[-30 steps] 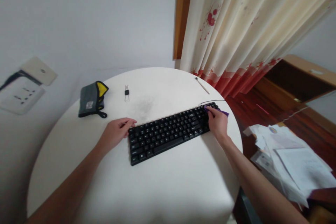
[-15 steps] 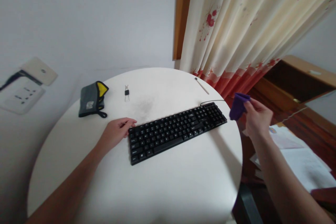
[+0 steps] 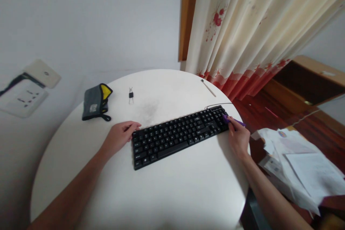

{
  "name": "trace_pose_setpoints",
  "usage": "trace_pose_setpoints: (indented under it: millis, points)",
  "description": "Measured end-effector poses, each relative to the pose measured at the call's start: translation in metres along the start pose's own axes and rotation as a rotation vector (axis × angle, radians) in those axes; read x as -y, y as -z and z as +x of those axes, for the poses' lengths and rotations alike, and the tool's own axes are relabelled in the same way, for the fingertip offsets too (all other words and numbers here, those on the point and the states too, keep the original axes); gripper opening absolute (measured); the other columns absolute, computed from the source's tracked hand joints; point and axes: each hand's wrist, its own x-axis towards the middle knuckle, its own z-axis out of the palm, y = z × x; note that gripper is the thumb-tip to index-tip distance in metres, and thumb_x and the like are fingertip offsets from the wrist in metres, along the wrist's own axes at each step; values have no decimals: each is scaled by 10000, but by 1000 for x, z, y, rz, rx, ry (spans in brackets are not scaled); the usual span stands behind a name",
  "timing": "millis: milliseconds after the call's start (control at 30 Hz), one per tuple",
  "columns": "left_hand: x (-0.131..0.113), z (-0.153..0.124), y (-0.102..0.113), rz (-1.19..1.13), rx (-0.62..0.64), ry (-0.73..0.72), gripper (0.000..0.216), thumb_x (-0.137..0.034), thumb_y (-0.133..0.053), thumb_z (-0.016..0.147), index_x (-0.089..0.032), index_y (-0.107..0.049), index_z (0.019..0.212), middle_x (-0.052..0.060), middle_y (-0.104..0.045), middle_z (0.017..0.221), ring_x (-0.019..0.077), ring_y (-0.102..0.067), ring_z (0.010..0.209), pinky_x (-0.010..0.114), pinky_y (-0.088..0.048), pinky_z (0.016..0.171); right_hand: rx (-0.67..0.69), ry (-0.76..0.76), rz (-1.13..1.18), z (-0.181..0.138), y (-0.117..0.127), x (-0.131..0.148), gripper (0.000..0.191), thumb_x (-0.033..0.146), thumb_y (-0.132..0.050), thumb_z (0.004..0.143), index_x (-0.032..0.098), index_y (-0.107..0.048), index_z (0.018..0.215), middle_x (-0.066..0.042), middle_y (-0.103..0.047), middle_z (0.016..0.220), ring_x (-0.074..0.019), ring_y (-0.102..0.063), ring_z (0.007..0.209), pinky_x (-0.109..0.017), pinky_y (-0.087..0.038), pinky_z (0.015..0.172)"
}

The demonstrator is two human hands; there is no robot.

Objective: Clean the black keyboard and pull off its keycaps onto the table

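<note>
Keyboard (image 3: 180,136) lies across the tabletop (image 3: 167,190), reaching toward its right edge. Right hand (image 3: 239,138) pinches a cloth (image 3: 225,118) at its keys; left hand's (image 3: 120,134) grip I can't tell. Wiping looks underway, amount left unclear.

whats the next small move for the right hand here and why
Probably a short wipe with the purple fabric cloth across the right end of the long black plastic keyboard: the right hand pinches the cloth at that end, and the left hand is at the opposite end, where it may help steady the keyboard.
</note>
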Motion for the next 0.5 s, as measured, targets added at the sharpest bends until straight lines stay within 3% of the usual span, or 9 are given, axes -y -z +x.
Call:
trace_pose_setpoints:
  millis: [300,500]
  points:
    - [0,-1,0,17,-1,5,408,-502,-531,785,-167,-746,870,39,-739,747,119,-526,457,221,-407,457,228,61,140,-64,-20,39,326,270,-539,918,233,-690,1205,-60,-643,1295,-269,-581,1237,-511,-391,1120]
    - [-2,-1,0,28,6,10,428,-510,-521,786,-161,-746,892,39,-738,748,122,-528,464,225,-408,459,406,81,281,-96,-26,79,294,217,-550,905,266,-727,1135,-40,-685,1225,-256,-625,1180,-485,-437,1092]
